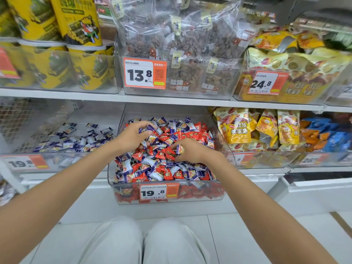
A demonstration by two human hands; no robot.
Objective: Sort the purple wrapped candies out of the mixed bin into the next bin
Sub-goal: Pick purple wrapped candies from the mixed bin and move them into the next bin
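Note:
The clear mixed bin (112, 168) sits pulled out from the lower shelf, heaped with red and purple wrapped candies (152, 164). Both my hands are inside it. My left hand (131, 137) lies over the pile with its fingers curled round a purple candy (151, 128). Further right, my right hand (190, 151) pinches another purple candy (180, 149) at its fingertips. To the left stands the neighbouring clear bin (24, 155), holding a thin scatter of purple candies (76, 141).
Bags of yellow sweet-potato snacks (236, 126) fill the bin on the right. The upper shelf carries yellow tubs (80, 21), clear bags of dried fruit (171, 40) and price tags. My knees and white floor tiles show below.

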